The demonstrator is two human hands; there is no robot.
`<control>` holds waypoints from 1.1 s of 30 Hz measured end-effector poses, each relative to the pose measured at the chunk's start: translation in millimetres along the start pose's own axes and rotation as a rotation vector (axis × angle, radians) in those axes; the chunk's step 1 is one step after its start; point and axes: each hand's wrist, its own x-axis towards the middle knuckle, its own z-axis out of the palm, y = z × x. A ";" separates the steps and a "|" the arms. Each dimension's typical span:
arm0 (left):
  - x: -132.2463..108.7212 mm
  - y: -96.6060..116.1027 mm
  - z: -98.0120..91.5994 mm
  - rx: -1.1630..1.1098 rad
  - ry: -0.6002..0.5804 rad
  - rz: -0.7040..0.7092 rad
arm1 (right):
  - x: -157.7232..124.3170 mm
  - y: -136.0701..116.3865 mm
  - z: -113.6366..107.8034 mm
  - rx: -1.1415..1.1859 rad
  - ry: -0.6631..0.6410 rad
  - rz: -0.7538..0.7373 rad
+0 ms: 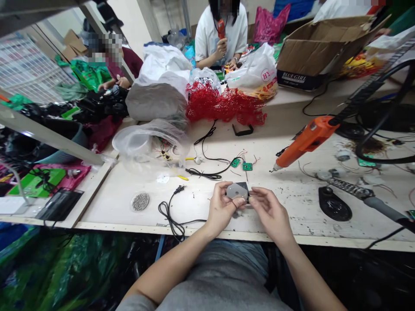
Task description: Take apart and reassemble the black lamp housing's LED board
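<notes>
Just over the table's front edge, my left hand (221, 209) grips a small grey-and-black housing (237, 191), its thumb across the near side. The housing's grey face has a small dark spot in the middle. My right hand (268, 212) pinches its right edge between thumb and fingers; what lies under those fingertips is hidden. A black power cord (167, 211) with a two-pin plug lies left of my hands and runs toward them. Beyond the housing are two small green circuit boards (247, 166) with thin wires.
An orange electric screwdriver (301, 140) hangs at right, above a soldering iron (385, 211) and a black oval part (333, 205). A dish of small screws (140, 201) sits at left, near a plastic bag (152, 147). Red netting (223, 103) lies behind. A co-worker (223, 39) sits opposite.
</notes>
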 end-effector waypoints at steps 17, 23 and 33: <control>-18.4 -5.5 -22.1 1.132 -0.088 0.517 | 51.9 -7.4 7.7 -0.394 -0.233 -0.084; -12.0 16.6 -22.9 1.172 -0.153 0.524 | 51.0 -2.7 6.7 -0.416 -0.187 -0.196; 17.4 19.4 -30.1 1.189 -0.274 0.462 | 37.6 0.2 -25.2 -0.252 0.165 -0.144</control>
